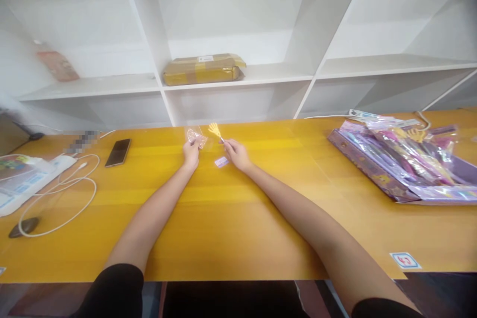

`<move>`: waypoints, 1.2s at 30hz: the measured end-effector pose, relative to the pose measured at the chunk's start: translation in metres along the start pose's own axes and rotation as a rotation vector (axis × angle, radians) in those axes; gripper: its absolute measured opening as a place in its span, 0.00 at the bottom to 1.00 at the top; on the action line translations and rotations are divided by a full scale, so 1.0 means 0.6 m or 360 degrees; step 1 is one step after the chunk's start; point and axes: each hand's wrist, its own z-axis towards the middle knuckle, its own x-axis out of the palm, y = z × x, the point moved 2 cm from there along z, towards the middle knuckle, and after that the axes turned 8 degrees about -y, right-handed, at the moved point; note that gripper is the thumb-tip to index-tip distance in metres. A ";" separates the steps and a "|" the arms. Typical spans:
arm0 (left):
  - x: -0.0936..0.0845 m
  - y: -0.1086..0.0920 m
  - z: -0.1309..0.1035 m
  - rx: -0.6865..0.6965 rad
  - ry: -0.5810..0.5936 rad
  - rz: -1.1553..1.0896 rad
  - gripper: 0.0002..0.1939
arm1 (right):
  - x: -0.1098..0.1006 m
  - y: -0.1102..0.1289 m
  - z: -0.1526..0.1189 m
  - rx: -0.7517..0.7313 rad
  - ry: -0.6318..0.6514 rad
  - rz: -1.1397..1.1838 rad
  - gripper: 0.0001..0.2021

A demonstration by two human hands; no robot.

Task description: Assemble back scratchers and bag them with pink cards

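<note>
My left hand [191, 153] pinches a small clear plastic bag [197, 137] with orange-pink markings, above the far part of the table. Just to its right, my right hand [238, 154] is closed on the thin dark stem of a yellow hand-shaped toy [214, 130]. The toy's spread fingers point up and to the left. Below it, close to my right fingertips, a small purple-and-white card [221, 161] lies on the tabletop. Most of the stem is hidden inside my right hand.
At right, a purple display box [376, 179] holds several wrapped items. A phone [118, 152], white cable [93, 191] and dark mouse [23, 227] lie left on the yellow table [223, 238]. A taped parcel [203, 69] and a bottle [57, 63] occupy the white shelves.
</note>
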 end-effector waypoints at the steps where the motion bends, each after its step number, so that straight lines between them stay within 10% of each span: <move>1: 0.001 -0.001 -0.001 0.0040 -0.0063 -0.0049 0.19 | 0.001 0.005 -0.003 -0.0154 0.0042 -0.0157 0.27; 11: -0.001 -0.028 0.002 -0.0213 -0.0122 -0.0456 0.16 | -0.013 0.036 -0.012 -0.0339 0.0432 -0.1221 0.16; 36: 0.005 -0.016 0.000 -0.0287 0.0327 -0.0134 0.21 | -0.017 0.041 -0.005 -0.0150 0.0462 -0.1164 0.21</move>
